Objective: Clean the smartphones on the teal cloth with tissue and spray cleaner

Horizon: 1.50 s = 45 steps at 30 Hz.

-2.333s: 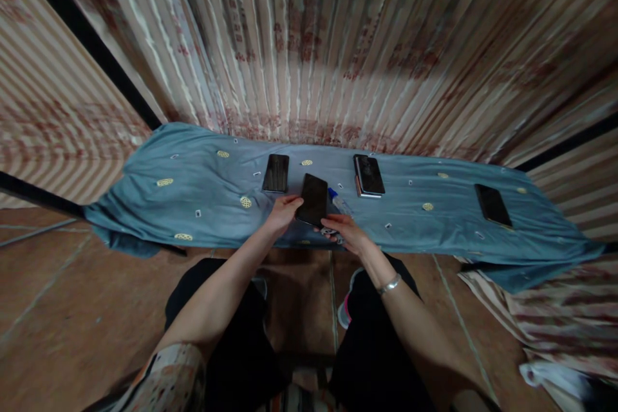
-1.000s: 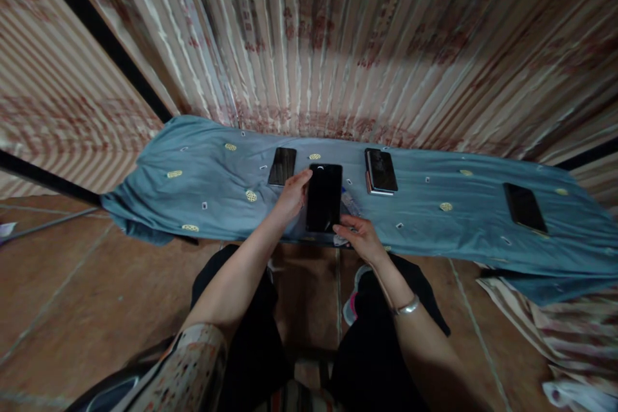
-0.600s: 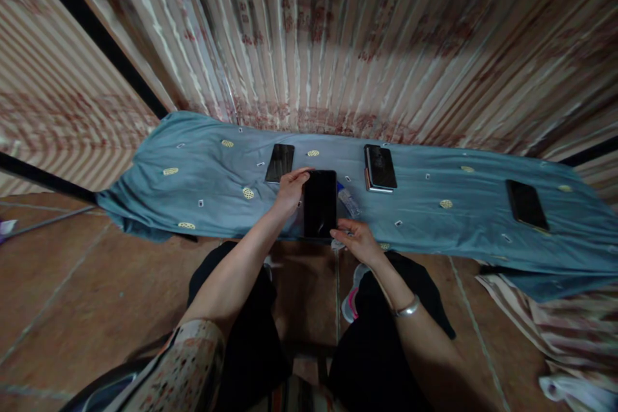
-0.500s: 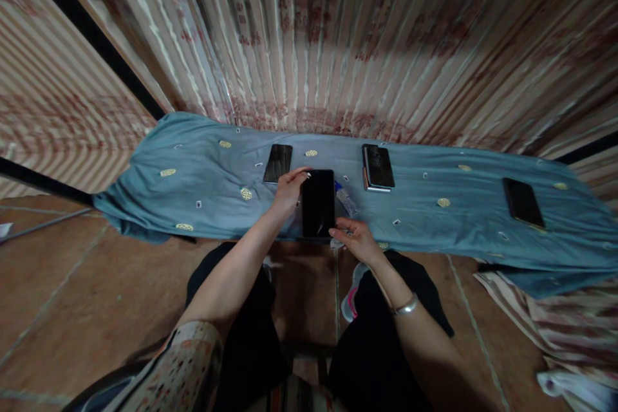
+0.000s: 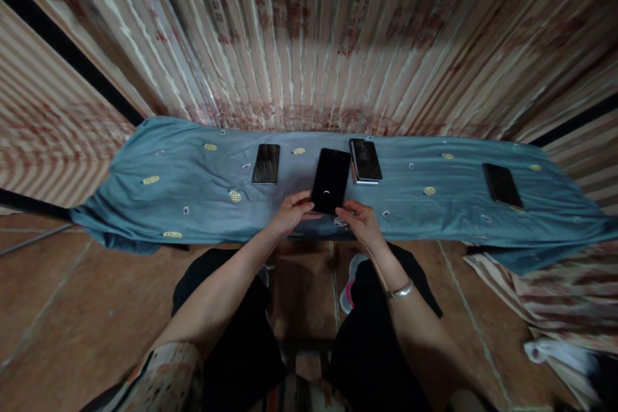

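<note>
Between my two hands is a black smartphone (image 5: 331,180), tilted slightly to the right above the cloth. A small pale arc shows on its dark screen. My left hand (image 5: 294,211) is closed on its lower left corner, thumb in front. My right hand (image 5: 358,217) pinches the lower right corner. Under the right fingers sits a small pale crumpled item (image 5: 340,222), too small to make out. Behind the held phone, to the right, lies a stack of phones (image 5: 367,161). Another dark phone (image 5: 266,163) lies to the left.
A teal cloth (image 5: 410,212) with yellow pineapple prints covers the long, low surface. Farther right lies one more dark phone (image 5: 502,185). Striped curtains (image 5: 299,45) hang behind, with black poles (image 5: 72,45) at the sides. My knees are near the front edge.
The held phone has moved up and tilted right, and a pale arc has appeared on its screen. My left hand has gone from its upper left side to the lower corner. The blue-and-white packet is now hidden.
</note>
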### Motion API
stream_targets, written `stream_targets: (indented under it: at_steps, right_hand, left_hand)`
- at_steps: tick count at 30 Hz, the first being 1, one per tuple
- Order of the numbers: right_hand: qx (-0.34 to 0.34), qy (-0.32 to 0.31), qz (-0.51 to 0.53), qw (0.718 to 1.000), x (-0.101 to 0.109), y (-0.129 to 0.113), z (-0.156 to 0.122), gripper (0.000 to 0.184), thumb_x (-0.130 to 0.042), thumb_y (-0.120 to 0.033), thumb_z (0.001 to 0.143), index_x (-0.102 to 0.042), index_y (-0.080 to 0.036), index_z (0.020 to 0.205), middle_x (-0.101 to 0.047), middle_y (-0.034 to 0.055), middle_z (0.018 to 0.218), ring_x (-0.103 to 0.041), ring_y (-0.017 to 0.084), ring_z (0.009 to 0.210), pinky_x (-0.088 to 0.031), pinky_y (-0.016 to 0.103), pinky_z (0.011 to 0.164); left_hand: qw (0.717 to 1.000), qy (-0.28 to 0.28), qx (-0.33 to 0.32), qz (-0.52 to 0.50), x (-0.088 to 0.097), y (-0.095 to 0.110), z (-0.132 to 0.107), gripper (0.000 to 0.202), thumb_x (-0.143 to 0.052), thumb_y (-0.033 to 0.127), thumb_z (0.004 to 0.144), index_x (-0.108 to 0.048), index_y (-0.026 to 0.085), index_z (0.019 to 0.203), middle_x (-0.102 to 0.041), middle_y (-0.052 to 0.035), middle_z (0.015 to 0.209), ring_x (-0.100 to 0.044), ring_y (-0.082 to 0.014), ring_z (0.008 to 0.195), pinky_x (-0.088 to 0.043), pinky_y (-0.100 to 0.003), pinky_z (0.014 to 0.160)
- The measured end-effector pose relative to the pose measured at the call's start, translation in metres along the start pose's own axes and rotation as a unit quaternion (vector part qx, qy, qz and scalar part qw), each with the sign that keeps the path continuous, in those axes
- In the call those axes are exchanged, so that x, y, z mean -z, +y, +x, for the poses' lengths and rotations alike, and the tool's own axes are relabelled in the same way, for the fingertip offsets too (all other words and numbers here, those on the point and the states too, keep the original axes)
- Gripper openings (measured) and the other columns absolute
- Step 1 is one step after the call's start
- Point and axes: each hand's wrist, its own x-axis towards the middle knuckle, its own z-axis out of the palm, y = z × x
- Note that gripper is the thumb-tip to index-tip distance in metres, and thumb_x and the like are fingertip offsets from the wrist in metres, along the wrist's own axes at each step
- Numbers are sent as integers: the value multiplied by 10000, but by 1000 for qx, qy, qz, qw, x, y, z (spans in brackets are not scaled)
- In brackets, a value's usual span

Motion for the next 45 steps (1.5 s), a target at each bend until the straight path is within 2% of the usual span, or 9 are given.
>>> stream_targets:
  at_steps: [9, 13, 16, 18, 22, 27, 37, 40, 45]
  right_hand:
    - [21, 1, -25, 999, -4, -7, 1, 479, -842, -666, 659, -676, -218, 685, -608, -32, 615, -514, 113, 530, -411, 217, 459]
    - [29, 31, -7, 999, 13, -10, 8, 566, -871, -680, 637, -811, -214, 953, -708, -7, 703, -552, 132, 540, -419, 238, 445]
    - [21, 88, 40, 995, 30, -12, 17, 684, -870, -707, 640, -822, -223, 1122, -792, 17, 822, -533, 113, 524, -400, 235, 431]
    - [6, 108, 73, 991, 39, -13, 22, 700, -867, -740, 620, -822, -221, 1087, -795, 15, 823, -514, 94, 498, -371, 220, 413]
    - [-8, 118, 100, 988, 46, -14, 25, 644, -879, -762, 554, -783, -205, 862, -697, -27, 647, -481, 80, 466, -343, 202, 403]
    - [-10, 150, 104, 983, 48, -14, 27, 612, -897, -741, 475, -724, -215, 737, -603, -57, 537, -449, 85, 460, -314, 201, 410]
    - [24, 223, 44, 974, 52, -7, 32, 561, -828, -720, 576, -775, -206, 794, -555, -59, 530, -425, 103, 489, -353, 243, 447]
    - [23, 211, 76, 974, 50, -10, 31, 598, -850, -742, 547, -768, -210, 807, -586, -53, 574, -441, 100, 501, -363, 234, 439]
    - [-3, 114, 76, 990, 46, -15, 17, 656, -881, -821, 492, -669, -218, 639, -543, -57, 523, -417, 79, 444, -272, 216, 398]
  left_hand:
    - [999, 1, -36, 20, 2, -2, 3, 347, -860, 179, 639, -836, 167, 984, -825, -43, 951, -768, -247, 926, -654, -433, 885]
    - [1000, -11, 0, -7, 1, 6, -1, 357, -895, 168, 598, -840, 151, 950, -829, -46, 923, -773, -225, 870, -665, -406, 851]
    - [999, -17, 29, -3, 0, 6, -8, 334, -911, 157, 572, -835, 144, 897, -811, -30, 839, -748, -189, 775, -664, -360, 764]
    - [999, -26, 45, 8, 0, 3, -13, 316, -921, 147, 566, -827, 138, 867, -790, -20, 782, -727, -172, 723, -657, -349, 739]
    - [992, -84, 82, 43, -1, -3, -20, 368, -933, 174, 604, -845, 124, 957, -830, -73, 920, -762, -205, 808, -653, -366, 790]
    - [988, -103, 86, 73, -2, -2, -19, 362, -921, 183, 611, -853, 140, 964, -839, -70, 947, -765, -200, 814, -642, -351, 799]
    - [985, -124, 88, 79, -8, -7, -14, 370, -914, 166, 598, -849, 161, 961, -834, -37, 897, -772, -193, 807, -655, -344, 814]
    - [989, -104, 95, 41, -16, -10, -10, 346, -914, 146, 610, -832, 146, 946, -830, -46, 874, -782, -215, 798, -670, -406, 851]
    - [994, -37, 83, -63, -36, -6, 3, 213, -841, 24, 677, -762, 136, 841, -801, -29, 804, -789, -210, 788, -663, -491, 968]
